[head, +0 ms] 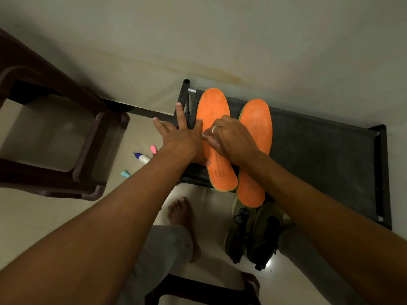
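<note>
Two orange shoe insoles lie side by side on a low black fabric rack (319, 155) against the wall. The left insole (212, 106) carries printed text near its heel. My left hand (180, 137) rests flat with spread, straight fingers on that insole's left edge and the rack frame. My right hand (229, 139), with a ring on one finger, lies over the middle of the left insole with curled fingertips that seem to pinch something small and pale; what it is cannot be made out. The right insole (256, 128) lies partly under my right wrist.
A pair of olive shoes with black laces (253, 234) stands on the tiled floor below the rack. A glue bottle (142, 158), a pink marker (153, 149) and a teal cap (125, 173) lie on the floor to the left. A dark plastic stool (55, 119) stands at left. My bare foot (180, 214) is near the middle.
</note>
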{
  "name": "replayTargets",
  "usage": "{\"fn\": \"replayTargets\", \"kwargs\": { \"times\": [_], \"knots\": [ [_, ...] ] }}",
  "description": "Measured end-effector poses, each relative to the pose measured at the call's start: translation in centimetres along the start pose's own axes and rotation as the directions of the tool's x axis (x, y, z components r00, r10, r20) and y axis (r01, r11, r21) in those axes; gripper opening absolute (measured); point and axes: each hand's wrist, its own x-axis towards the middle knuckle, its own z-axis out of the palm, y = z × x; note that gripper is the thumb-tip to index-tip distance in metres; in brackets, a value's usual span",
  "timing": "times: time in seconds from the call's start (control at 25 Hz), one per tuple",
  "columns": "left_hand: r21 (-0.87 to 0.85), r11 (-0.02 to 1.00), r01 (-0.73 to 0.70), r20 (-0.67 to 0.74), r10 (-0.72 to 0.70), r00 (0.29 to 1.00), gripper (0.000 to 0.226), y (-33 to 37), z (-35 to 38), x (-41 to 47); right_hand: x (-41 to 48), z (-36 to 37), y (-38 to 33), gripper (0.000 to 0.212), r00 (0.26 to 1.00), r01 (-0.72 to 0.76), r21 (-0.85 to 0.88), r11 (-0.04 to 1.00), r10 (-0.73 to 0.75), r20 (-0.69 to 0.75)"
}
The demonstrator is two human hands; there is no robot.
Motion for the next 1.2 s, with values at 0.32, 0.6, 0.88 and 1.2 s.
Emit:
{"fn": "replayTargets", "kwargs": {
  "times": [0.32,0.6,0.88,1.2],
  "knots": [
    [0.004,1.000,-0.012,0.006,0.012,1.000,0.132,0.0,-0.2,-0.4,-2.8,-1.2,0.2,0.022,0.967,0.089,0.201,0.976,-0.133,0.219],
    [0.000,1.000,-0.011,0.009,0.011,1.000,0.132,0.0,-0.2,-0.5,0.3,-0.8,-0.2,0.028,0.995,-0.003,0.032,0.999,0.000,0.096],
    [-0.012,0.999,-0.030,0.011,0.030,0.999,0.134,-0.1,-0.2,-0.5,-2.5,-2.1,1.8,0.022,0.980,0.013,0.179,0.984,-0.048,0.194],
    [-0.009,1.000,-0.025,0.022,0.025,0.999,0.133,-0.1,-0.4,-0.7,-5.0,-1.4,1.5,0.016,0.984,-0.048,0.294,0.955,-0.006,0.179]
  ]
}}
